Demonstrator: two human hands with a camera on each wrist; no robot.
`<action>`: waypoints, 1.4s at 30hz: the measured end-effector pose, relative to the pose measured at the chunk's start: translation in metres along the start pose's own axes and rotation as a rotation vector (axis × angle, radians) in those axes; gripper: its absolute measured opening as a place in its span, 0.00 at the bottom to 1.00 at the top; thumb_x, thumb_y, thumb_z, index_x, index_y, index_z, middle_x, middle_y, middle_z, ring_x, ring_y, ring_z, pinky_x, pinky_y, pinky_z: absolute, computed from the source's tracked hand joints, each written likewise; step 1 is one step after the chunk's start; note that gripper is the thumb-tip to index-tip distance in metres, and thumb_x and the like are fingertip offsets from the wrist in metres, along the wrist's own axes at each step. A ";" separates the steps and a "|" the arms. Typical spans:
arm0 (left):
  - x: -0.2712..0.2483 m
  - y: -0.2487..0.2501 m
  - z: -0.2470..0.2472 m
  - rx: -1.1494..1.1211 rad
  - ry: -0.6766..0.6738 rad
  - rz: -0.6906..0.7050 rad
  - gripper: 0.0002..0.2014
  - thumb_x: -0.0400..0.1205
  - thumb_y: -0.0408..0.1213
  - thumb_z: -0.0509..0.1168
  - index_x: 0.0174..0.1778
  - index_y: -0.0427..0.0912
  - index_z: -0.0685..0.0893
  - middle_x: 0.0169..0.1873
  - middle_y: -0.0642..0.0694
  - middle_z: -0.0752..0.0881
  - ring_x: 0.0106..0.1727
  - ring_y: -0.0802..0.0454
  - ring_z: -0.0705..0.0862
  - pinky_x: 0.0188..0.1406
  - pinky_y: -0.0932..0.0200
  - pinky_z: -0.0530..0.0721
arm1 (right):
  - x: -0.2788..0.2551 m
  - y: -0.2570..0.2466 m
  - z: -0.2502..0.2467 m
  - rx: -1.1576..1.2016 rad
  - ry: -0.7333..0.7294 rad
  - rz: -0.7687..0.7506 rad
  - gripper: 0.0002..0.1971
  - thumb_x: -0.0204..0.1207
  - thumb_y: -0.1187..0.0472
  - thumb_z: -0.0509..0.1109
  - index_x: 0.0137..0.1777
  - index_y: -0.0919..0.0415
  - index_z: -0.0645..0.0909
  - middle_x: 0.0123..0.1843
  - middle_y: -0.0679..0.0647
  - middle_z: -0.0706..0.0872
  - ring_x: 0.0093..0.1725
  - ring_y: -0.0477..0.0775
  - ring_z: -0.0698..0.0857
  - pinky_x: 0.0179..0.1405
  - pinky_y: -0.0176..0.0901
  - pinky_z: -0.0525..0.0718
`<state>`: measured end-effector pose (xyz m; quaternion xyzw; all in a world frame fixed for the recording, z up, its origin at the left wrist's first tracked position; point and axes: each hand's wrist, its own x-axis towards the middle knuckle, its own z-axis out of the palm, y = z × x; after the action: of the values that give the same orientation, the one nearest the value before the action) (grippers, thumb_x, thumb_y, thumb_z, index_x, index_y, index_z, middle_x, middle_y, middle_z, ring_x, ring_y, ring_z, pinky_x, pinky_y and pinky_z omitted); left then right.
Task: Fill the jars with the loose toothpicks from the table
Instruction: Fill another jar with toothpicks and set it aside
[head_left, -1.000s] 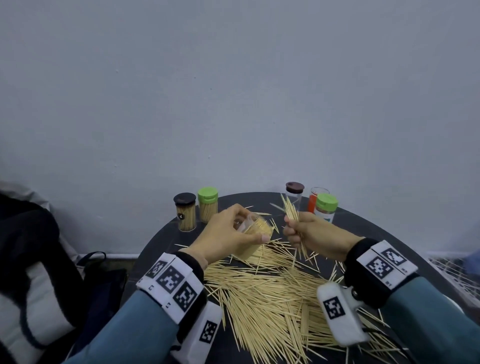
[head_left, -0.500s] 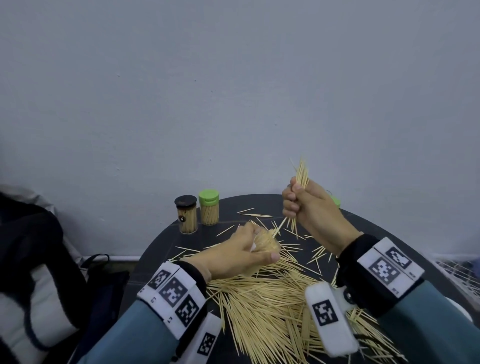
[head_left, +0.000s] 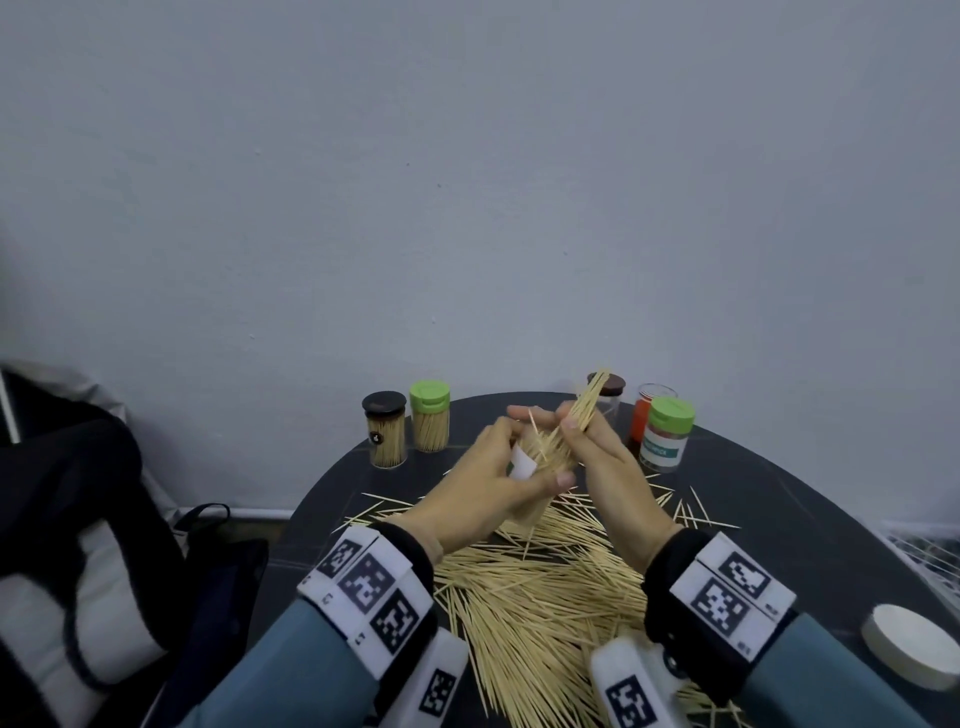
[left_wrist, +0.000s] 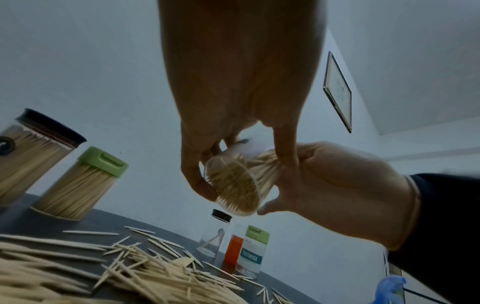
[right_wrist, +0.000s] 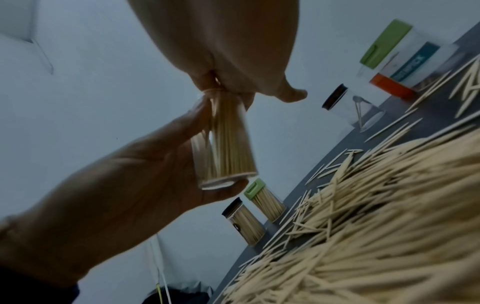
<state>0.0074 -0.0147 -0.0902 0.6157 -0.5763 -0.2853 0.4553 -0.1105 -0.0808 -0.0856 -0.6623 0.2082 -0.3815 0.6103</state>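
Note:
My left hand (head_left: 537, 449) grips a clear jar (head_left: 527, 512), tilted and held above the table, partly filled with toothpicks. From below, the jar (left_wrist: 233, 185) shows its packed base. My right hand (head_left: 579, 423) pinches a bundle of toothpicks (head_left: 589, 397) whose lower ends sit in the jar's mouth while the upper ends stick out past my fingers. In the right wrist view the jar (right_wrist: 226, 148) lies in the left palm. A big pile of loose toothpicks (head_left: 540, 587) covers the table under both hands.
Two full jars, black-lidded (head_left: 385, 431) and green-lidded (head_left: 430, 423), stand at the back left. A brown-lidded, nearly empty jar (head_left: 608, 395), an orange-labelled jar (head_left: 641, 421) and a green-lidded one (head_left: 667, 434) stand back right. A white lid (head_left: 914, 654) lies near the round dark table's (head_left: 779, 519) right edge.
My left hand has lifted the jar off the pile. My right hand has come down from its raised position and brought the bundle into the jar's mouth.

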 end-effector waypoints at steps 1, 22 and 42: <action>0.000 0.000 -0.001 0.008 0.009 -0.002 0.32 0.66 0.60 0.69 0.63 0.50 0.72 0.61 0.45 0.79 0.62 0.52 0.79 0.66 0.46 0.78 | -0.001 0.000 0.001 -0.028 -0.004 0.026 0.16 0.86 0.60 0.52 0.62 0.58 0.80 0.62 0.46 0.85 0.63 0.43 0.81 0.54 0.27 0.79; -0.010 0.005 -0.005 -0.038 -0.099 -0.063 0.25 0.77 0.44 0.71 0.67 0.46 0.71 0.59 0.46 0.82 0.62 0.50 0.82 0.64 0.48 0.81 | -0.001 -0.004 -0.007 -0.052 -0.021 0.010 0.14 0.86 0.57 0.51 0.49 0.61 0.77 0.58 0.51 0.88 0.64 0.58 0.82 0.71 0.60 0.74; -0.006 -0.004 -0.011 0.023 0.008 0.037 0.25 0.70 0.45 0.77 0.61 0.47 0.77 0.57 0.45 0.82 0.57 0.51 0.82 0.59 0.53 0.83 | 0.002 -0.001 -0.013 -0.262 -0.139 0.137 0.18 0.85 0.49 0.51 0.72 0.43 0.69 0.73 0.45 0.74 0.72 0.42 0.71 0.71 0.38 0.67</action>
<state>0.0172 -0.0065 -0.0901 0.6111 -0.5892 -0.2678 0.4557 -0.1196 -0.0903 -0.0850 -0.7453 0.2583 -0.2617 0.5562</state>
